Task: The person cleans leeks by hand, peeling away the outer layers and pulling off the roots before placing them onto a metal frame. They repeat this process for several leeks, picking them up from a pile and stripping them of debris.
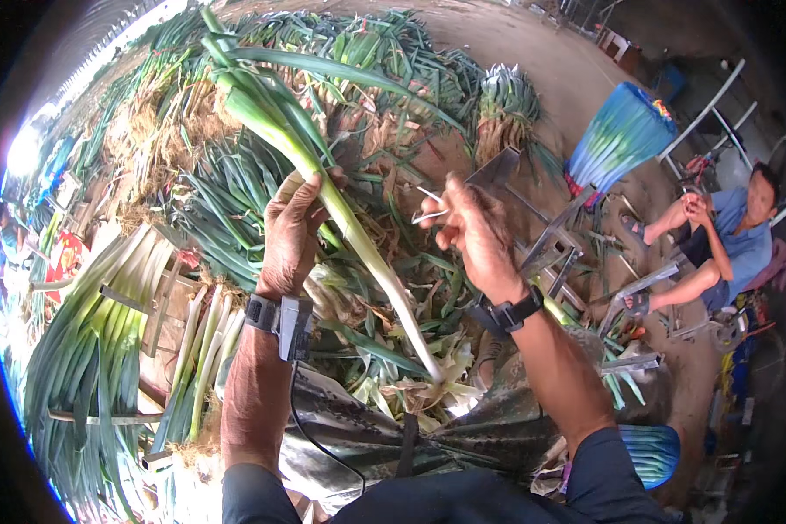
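Observation:
My left hand (295,223) is closed round a long leek (358,236), gripping it about mid-stalk. The leek slants across the middle, its green leaves at the upper left and its white root end low by my lap. Off to the right of the stalk, my right hand (476,229) is raised with curled fingers, apart from the leek. Thin white strips (431,206) stick out from its fingertips; whether they are peel or a small tool is hard to tell. Loose peeled leaves (410,384) lie under the leek's root end.
Trimmed leeks (105,314) rest in a metal rack at the left. Heaps of unpeeled leeks (166,113) spread across the far ground. A wrapped leek bundle (618,140) leans against a metal frame (555,236) on the right. Beyond it sits another person (734,227).

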Demonstrator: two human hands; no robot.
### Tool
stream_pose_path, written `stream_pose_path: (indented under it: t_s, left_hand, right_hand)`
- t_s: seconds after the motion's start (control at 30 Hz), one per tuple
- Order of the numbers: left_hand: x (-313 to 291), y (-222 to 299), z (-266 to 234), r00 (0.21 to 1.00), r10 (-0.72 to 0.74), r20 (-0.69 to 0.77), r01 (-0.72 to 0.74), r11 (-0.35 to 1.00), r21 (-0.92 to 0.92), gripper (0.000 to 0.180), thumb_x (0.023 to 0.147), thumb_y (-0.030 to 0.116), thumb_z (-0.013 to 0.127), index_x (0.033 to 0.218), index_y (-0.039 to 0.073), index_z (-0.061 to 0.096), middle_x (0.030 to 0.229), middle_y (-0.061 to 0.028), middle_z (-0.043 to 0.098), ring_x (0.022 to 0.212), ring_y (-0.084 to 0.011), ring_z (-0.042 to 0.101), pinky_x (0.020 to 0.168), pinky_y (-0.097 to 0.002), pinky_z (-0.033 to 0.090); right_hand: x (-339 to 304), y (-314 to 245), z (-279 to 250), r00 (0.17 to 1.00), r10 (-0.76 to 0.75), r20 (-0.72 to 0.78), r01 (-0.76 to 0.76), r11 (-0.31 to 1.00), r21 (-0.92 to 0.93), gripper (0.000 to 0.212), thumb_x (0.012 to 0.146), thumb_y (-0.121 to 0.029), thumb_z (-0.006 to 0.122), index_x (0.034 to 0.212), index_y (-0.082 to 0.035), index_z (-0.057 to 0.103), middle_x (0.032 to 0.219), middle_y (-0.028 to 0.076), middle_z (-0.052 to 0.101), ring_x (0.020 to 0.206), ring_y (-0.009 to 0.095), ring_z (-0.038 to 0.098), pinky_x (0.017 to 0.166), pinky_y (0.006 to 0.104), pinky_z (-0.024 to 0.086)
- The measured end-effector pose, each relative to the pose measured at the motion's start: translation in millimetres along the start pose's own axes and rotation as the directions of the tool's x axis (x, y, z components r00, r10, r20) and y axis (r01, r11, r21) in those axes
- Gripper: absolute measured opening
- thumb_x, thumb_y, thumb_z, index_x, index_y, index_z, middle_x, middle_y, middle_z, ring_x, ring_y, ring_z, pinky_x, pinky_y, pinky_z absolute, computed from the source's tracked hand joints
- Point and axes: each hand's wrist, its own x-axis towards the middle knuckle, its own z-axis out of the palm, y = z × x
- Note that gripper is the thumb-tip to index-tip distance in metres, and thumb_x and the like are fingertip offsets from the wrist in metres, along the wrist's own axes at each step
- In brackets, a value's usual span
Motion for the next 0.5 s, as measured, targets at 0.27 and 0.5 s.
stream_pose_path:
  t_s: [0.27,0.5]
  left_hand:
    - [4,2,-10,0.99,0.085,-0.114,-0.104,0.98,-0.171,0.028,0.103,0.02,0.05,0.122,0.001,0.057,0.116,-0.0124,0.065,0.107,-0.0227,0.063,0.095,-0.0383,0.05]
    - [11,6,-16,0.984,0.059,-0.169,-0.104,0.956,-0.273,0.025,0.103,0.024,0.049,0.118,0.006,0.059,0.112,-0.0075,0.067,0.107,-0.0212,0.062,0.097,-0.038,0.047]
  right_hand:
    - [-23,26,-12,0.967,-0.127,0.223,0.217,0.867,-0.449,0.036,0.093,-0.02,0.069,0.122,0.0,0.062,0.109,0.012,0.071,0.095,0.018,0.069,0.079,0.03,0.057]
    - [-32,29,-14,0.971,0.046,0.235,0.109,0.789,-0.605,0.031,0.093,-0.025,0.068,0.106,0.003,0.071,0.082,0.008,0.072,0.075,0.013,0.068,0.067,0.0268,0.054]
